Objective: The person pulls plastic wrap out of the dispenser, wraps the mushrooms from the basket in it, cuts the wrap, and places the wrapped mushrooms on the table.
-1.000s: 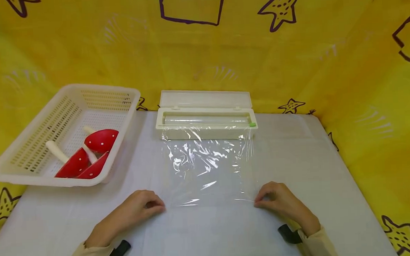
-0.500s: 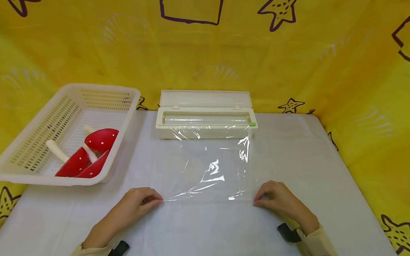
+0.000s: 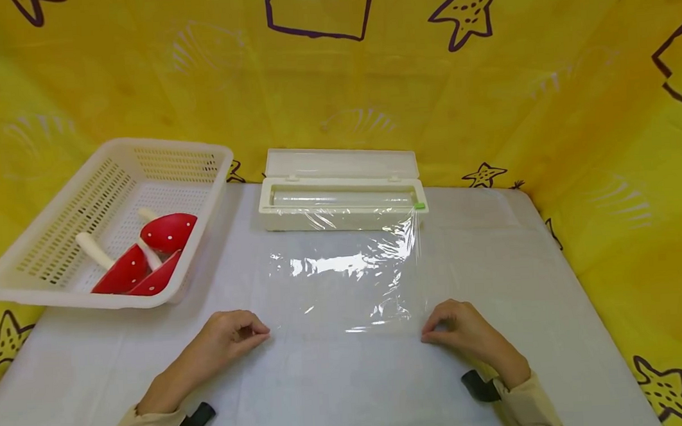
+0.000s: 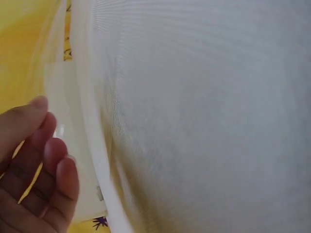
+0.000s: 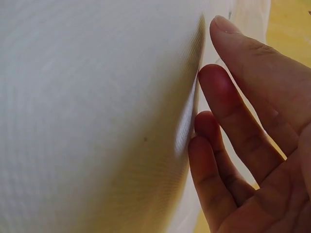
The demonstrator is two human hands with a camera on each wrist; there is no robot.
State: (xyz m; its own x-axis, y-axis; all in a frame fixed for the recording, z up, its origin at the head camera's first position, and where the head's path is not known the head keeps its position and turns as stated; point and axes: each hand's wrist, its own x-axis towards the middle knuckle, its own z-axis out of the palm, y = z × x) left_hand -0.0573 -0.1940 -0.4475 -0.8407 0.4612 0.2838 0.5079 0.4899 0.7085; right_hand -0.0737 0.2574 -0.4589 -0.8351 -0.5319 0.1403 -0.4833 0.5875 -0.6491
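A sheet of clear cling film (image 3: pixel 345 290) stretches over the white table from a cream cling film dispenser box (image 3: pixel 344 219). Its lid (image 3: pixel 341 165) is raised, and the film roll (image 3: pixel 340 197) shows inside. At the sheet's near left corner my left hand (image 3: pixel 234 334) pinches the film between thumb and forefinger. My right hand (image 3: pixel 469 335) pinches the near right corner the same way. In the left wrist view the left thumb and forefinger meet at their tips. The right wrist view shows the right hand's other fingertips against the white cloth; the film there is hard to see.
A white plastic basket (image 3: pixel 199 149) stands at the left, holding red ladles (image 3: pixel 171 233) with white dots and pale handles. A green cutter tab (image 3: pixel 419 205) sits at the box's right end. Yellow patterned cloth (image 3: pixel 334 78) hangs behind and at the sides.
My left hand has moved slightly up and left, and the film's near edge has risen a little. The film's glints have shifted. My right hand has barely moved.
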